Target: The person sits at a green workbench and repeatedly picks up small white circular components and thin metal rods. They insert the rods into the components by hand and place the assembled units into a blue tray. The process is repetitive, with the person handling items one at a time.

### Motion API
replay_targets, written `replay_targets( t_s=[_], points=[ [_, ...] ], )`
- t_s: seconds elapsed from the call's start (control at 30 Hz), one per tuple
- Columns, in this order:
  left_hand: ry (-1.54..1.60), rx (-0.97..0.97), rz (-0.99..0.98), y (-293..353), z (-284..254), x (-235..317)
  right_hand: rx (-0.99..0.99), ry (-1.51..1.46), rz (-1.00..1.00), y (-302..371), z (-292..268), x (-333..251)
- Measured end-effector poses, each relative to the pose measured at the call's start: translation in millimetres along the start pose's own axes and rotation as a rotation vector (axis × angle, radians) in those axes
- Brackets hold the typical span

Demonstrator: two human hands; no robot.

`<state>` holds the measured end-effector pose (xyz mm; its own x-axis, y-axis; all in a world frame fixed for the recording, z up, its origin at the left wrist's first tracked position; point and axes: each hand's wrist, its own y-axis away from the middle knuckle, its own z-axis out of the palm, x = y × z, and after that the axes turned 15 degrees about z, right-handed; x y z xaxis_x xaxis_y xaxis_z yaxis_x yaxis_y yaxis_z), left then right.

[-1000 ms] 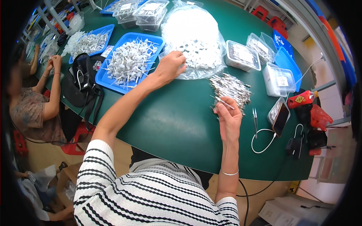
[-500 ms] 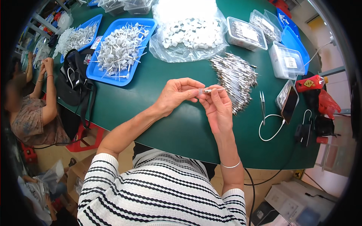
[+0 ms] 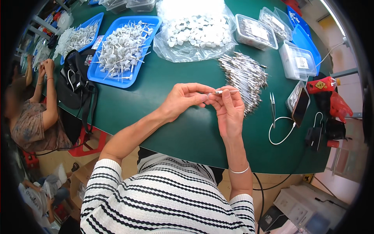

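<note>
Above the green table, my two hands meet fingertip to fingertip. Pinched between the thumb and fingers of my right hand [image 3: 230,113] is a slim metal-tipped rod [image 3: 219,92], lying nearly level and pointing at my other hand. The fingers of my left hand [image 3: 181,98] are closed at the rod's left end; whatever small piece they pinch is hidden. A pile of similar slim rods [image 3: 247,80], white and metallic, lies just beyond my right hand. Farther off, a clear plastic bag [image 3: 179,55] holds many small white caps [image 3: 198,33].
A blue tray [image 3: 128,83] of white-headed stems stands at back left, beside a black bag [image 3: 72,91]. Lidded clear boxes [image 3: 257,33] sit at back right. Tweezers [image 3: 272,105], a phone [image 3: 300,107] and a white cable [image 3: 282,142] lie right. A co-worker [image 3: 39,117] sits left.
My right hand has shifted slightly right and up with the rod, showing more of its metal end. A whitish piece seen earlier between my left fingertips is now hidden.
</note>
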<state>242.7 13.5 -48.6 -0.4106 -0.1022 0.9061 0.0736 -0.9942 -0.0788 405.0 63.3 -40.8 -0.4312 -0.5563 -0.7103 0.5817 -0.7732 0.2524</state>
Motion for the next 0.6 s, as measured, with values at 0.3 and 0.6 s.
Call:
replay_targets(
  t_s=[0.3, 0.6],
  points=[
    [0.072, 0.056, -0.104, -1.0, -3.4, 4.2, 0.026, 0.187, -0.115, 3.4, 2.2, -0.4],
    [-0.002, -0.003, -0.102, -0.1, -4.5, 10.0, 0.049, 0.196, -0.106, 4.6, 3.1, -0.1]
  ],
)
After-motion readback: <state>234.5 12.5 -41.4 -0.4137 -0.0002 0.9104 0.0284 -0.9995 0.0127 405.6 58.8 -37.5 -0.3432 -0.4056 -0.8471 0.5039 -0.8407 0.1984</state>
